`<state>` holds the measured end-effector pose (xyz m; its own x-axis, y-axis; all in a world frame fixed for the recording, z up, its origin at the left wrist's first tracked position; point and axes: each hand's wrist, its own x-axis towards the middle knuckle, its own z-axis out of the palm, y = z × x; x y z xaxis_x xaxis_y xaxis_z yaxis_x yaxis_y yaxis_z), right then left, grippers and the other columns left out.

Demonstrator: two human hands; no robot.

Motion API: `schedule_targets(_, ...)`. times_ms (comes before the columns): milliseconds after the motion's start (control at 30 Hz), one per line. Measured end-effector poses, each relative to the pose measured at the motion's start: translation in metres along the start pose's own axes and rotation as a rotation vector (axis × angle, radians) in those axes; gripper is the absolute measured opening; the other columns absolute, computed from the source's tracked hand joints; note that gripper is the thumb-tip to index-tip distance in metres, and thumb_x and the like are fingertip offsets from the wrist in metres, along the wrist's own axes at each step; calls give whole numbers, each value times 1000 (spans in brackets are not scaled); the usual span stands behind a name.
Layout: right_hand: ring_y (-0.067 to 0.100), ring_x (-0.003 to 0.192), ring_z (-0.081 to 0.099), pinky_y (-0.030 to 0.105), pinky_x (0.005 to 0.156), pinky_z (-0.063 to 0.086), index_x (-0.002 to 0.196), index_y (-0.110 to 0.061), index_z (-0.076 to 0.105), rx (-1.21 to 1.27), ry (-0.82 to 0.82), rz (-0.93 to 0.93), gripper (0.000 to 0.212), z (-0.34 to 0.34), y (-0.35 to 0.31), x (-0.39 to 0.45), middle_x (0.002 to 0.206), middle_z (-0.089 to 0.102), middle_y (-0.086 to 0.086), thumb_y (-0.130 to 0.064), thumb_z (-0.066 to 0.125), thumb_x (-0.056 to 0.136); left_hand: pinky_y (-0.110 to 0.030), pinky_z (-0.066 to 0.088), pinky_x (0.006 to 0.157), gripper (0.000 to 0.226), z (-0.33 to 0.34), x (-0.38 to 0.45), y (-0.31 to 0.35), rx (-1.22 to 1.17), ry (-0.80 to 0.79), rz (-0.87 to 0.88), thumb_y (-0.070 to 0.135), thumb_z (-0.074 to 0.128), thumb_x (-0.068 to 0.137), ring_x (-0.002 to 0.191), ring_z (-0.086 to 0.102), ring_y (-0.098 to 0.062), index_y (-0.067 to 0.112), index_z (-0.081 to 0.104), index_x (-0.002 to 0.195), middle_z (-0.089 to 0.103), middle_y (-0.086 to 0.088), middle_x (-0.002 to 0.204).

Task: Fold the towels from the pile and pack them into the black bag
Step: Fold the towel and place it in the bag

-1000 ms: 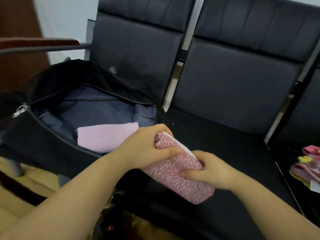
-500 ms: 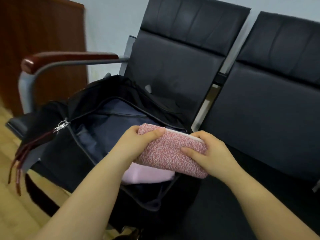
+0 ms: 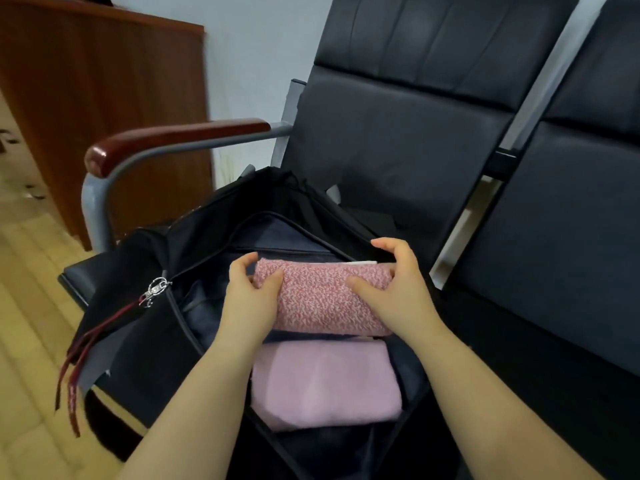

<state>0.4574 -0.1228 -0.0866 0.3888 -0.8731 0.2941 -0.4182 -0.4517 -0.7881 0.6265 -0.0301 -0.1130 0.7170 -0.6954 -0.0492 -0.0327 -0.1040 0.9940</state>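
Pink speckled towel (image 3: 329, 299) — gripped by left hand (image 3: 251, 299), right hand (image 3: 398, 289) — over black bag (image 3: 145, 341).

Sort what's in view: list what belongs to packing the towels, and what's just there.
Job:
speckled pink towel, held by left hand and right hand
pale pink towel, inside the bag
black bag, unzipped

Just there:
black seats
wooden armrest
wooden cabinet

Black padded seat (image 3: 398, 140), wooden-topped armrest (image 3: 176, 138); open black bag (image 3: 145, 341) lies directly on seat.
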Motion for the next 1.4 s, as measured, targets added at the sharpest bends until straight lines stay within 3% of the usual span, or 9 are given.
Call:
schedule_targets(167,1,112,40,-1,88,26,114,-23,52,-75,4,-26,40,31,24,3,127,37,-7,-18,74,81,-29,34,85,51,0,10,-13,349,-64,-53,18,46,98,96,45,-19,25,29,145,35,-14,141)
schedule_targets(333,19,120,47,23,96,33,119,-16,60,-366,-136,77,27,46,40,-1,128,52,2,-25,58,94,-39,25,110,57,2,11,-25,714,-294,-187,26,38,100,135,31,-39,23,15,152,18,-18,153)
schedule_targets(500,18,148,4,37,118,1,141,-21,41,-766,-190,-81,40,46,27,-10,159,18,1,-18,34,102,-42,8,116,66,4,0,-25,952,-280,-108,42,30,101,145,1,-37,17,-3,153,-2,-16,160)
schedule_targets(600,15,148,-2,35,118,-6,150,-22,25,-685,-375,-57,53,52,18,-26,161,10,-2,-45,21,102,-43,1,117,62,7,-10,-25,1074,-213,83,41,25,102,146,-11,-32,18,-3,153,-15,-11,159)
schedule_targets(700,13,147,-12,36,118,-10,154,-24,6,-668,-454,6,103,52,20,-41,162,-5,-2,-77,-6,67,-41,0,118,62,8,-15,-29,1026,-350,96,46,20,102,147,-12,-26,20,-5,153,-20,-5,159)
schedule_targets(967,10,146,-15,26,114,-12,154,-25,-3,-728,-448,1,114,36,38,-59,161,-11,-5,-82,-10,56,-21,-7,114,74,-23,-8,-48,644,-590,161,34,45,99,140,-21,-2,24,-7,152,-24,11,155)
schedule_targets(1100,6,146,-13,28,114,-15,154,-28,-2,-735,-423,-14,130,24,54,-61,160,-10,-9,-91,-26,42,-13,-9,108,105,-39,-14,-54,669,-760,266,77,53,71,132,-31,11,42,-14,144,-30,29,147)
schedule_targets(1200,0,143,-15,31,114,-19,153,-29,-2,-744,-429,-22,130,18,56,-62,160,-11,-12,-92,-26,42,-15,-14,108,111,-45,-16,-57,834,-747,340,101,21,49,133,-31,11,48,-22,137,-33,32,142)
schedule_targets(1400,-8,133,-20,32,114,-19,153,-30,-3,-733,-425,-19,124,20,59,-62,160,-11,-13,-91,-22,47,-50,-8,115,118,-61,-16,-48,1061,-635,82,106,9,21,139,-33,-23,66,-23,127,-26,17,150)
